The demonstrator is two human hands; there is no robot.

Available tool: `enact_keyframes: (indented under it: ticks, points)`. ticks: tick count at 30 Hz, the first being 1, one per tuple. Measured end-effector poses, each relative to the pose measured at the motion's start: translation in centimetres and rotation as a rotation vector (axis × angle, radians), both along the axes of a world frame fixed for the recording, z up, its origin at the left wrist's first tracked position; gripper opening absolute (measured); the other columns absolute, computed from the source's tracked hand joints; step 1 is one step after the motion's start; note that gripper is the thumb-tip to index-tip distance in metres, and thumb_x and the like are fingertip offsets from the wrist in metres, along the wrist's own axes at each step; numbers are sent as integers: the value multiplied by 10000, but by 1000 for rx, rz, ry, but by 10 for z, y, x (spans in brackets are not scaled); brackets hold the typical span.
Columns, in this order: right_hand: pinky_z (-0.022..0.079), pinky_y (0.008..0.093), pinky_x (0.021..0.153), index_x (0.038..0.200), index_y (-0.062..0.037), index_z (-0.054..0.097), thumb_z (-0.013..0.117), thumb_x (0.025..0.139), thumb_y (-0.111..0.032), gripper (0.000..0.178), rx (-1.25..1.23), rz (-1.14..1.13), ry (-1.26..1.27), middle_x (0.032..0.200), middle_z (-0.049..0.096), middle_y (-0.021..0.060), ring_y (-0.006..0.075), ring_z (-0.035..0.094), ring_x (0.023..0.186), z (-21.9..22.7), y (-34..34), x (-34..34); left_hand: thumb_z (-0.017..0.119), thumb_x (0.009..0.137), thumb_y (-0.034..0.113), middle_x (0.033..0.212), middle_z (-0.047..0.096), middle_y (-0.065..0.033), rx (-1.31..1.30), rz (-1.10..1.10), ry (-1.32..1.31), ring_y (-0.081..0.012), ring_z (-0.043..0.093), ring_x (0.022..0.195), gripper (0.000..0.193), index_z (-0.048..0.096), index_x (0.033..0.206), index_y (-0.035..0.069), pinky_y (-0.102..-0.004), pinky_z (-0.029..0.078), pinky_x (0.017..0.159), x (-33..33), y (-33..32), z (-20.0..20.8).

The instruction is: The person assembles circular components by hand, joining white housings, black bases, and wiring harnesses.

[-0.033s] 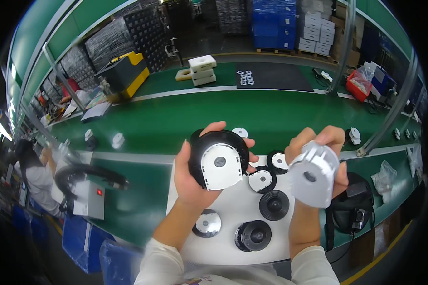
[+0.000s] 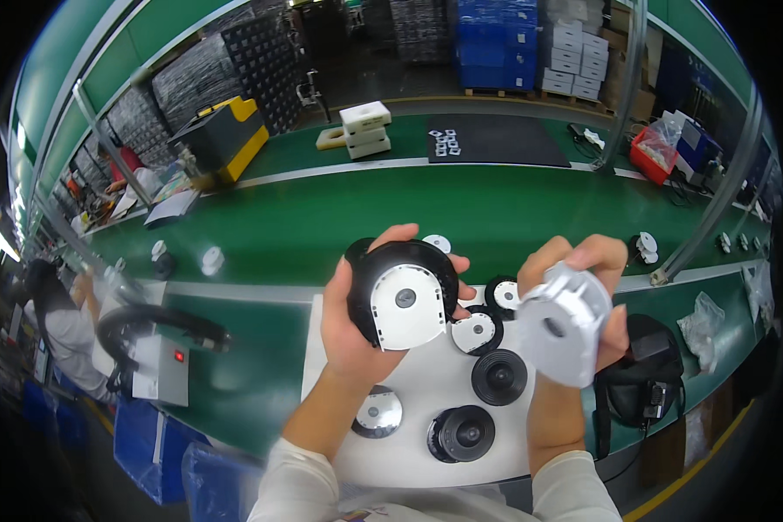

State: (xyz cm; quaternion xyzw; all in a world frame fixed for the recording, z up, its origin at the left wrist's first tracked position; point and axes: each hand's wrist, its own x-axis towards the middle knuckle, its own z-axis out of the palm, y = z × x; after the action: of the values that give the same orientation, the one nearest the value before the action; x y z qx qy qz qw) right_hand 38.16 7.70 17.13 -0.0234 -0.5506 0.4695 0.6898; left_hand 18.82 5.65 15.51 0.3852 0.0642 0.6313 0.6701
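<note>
My left hand is wrapped round a black round housing. Its upturned face carries a white plate with a grey disc at the centre. Off to the right, my right hand grips a white plastic cover by its notched upper edge. The cover hangs tilted, with a dark round spot in it, and stays apart from the housing. Below both hands, a white mat bears a ribbed black round part, another black round part, and a disc with a shiny white face.
Two black-and-white round units lie between my hands. A green conveyor belt runs beyond the mat. To the right sits a black bag; to the left, a white box with a black hose. A co-worker sits far left.
The white cover in my right hand has shifted slightly left and down and tilted a little. My left hand keeps its hold on the housing.
</note>
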Motion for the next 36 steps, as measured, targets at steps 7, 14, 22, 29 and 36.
enact_keyframes:
  ticks: [7, 14, 22, 29, 36]
  points:
    - [519, 331, 683, 1186, -16, 395, 422, 937, -608, 643, -57, 6, -130, 878, 548, 180, 234, 589, 736, -13, 15, -15, 250, 1007, 547, 1288, 539, -309, -123, -13, -24, -412, 621, 1087, 671, 344, 1463, 63, -510, 538, 885, 6, 12, -2]
    - [434, 327, 568, 1148, -53, 443, 328, 968, -531, 523, -277, 638, 265, 760, 578, 236, 251, 539, 637, -24, 33, -27, 235, 994, 588, 1263, 542, -344, -103, 21, -46, -475, 614, 1041, 692, 347, 1476, 104, -531, 538, 794, -9, 5, 2]
    - [444, 333, 573, 1173, -46, 450, 336, 966, -550, 557, -342, 649, 191, 797, 586, 241, 241, 537, 641, -31, 31, -33, 238, 993, 600, 1252, 504, -410, -150, -75, -112, -566, 583, 1017, 660, 412, 1453, 160, -604, 527, 755, -17, -4, 7]
    - [456, 304, 572, 1197, -19, 396, 442, 913, -636, 680, -160, 198, 46, 824, 551, 214, 219, 540, 681, -22, 18, -25, 197, 972, 641, 1209, 529, -409, -54, -102, -4, -492, 620, 986, 729, 399, 1411, 96, -519, 546, 786, -10, -1, 7]
    - [370, 334, 489, 950, -14, 614, 586, 822, -654, 653, 617, -873, -483, 818, 541, 139, 238, 474, 588, -37, 31, -36, 239, 991, 606, 1280, 529, -213, 79, 209, 354, -261, 559, 1160, 721, 371, 1421, 42, -378, 439, 1003, 5, 2, -5]
